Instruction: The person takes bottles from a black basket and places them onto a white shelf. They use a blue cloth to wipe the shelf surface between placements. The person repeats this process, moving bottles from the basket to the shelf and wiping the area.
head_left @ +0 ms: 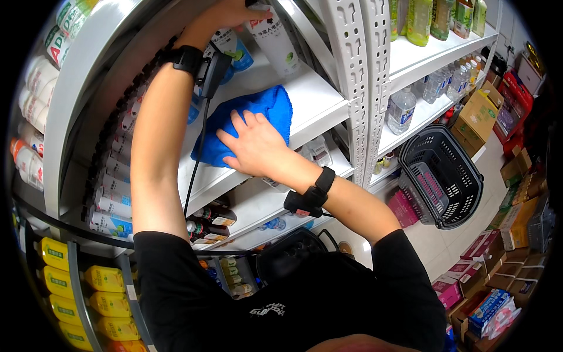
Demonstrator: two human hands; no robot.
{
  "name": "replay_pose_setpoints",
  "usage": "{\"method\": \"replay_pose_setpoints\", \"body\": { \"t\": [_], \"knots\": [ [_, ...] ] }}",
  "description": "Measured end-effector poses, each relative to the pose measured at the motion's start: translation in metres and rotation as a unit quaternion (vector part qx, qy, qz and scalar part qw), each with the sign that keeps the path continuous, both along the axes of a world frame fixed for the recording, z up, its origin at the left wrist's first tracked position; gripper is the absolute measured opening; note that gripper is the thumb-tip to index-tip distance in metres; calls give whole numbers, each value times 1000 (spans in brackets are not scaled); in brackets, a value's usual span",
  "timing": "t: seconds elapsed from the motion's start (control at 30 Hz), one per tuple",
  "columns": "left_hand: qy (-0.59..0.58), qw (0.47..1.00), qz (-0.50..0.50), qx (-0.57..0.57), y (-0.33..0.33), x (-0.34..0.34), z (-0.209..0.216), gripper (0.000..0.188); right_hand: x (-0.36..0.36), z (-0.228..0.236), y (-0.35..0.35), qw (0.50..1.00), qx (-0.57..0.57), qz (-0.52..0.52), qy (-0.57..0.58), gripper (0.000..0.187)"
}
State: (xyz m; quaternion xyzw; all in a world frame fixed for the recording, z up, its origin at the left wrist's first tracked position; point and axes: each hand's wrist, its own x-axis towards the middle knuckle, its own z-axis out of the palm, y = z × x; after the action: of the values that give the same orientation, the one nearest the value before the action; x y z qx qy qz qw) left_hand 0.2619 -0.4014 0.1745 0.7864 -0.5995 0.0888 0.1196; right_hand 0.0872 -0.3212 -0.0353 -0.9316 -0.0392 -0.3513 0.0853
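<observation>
My left hand reaches to the top edge of the view, its fingers at the upper end of a tall white bottle with a printed label. Part of that grip is cut off by the frame. The bottle's base is on or just above the white shelf. My right hand lies flat with fingers spread, pressing a blue cloth onto the same shelf near its front edge. Beside my left wrist, more white and blue bottles stand partly hidden behind the arm.
A perforated white upright borders the shelf on the right. Beyond it are a water bottle and a dark basket. Rows of white bottles and yellow bottles fill the left. Cardboard boxes line the far right.
</observation>
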Motion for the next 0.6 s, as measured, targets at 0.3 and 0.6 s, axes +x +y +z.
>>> {"method": "replay_pose_setpoints", "body": {
  "t": [0.3,0.6],
  "knots": [
    [45,992,-115,14,28,-63,18,42,-3,2,-6,999,36,9,14,57],
    [-116,990,73,-19,162,-118,23,51,13,21,-5,989,112,28,91,64]
  ]
}}
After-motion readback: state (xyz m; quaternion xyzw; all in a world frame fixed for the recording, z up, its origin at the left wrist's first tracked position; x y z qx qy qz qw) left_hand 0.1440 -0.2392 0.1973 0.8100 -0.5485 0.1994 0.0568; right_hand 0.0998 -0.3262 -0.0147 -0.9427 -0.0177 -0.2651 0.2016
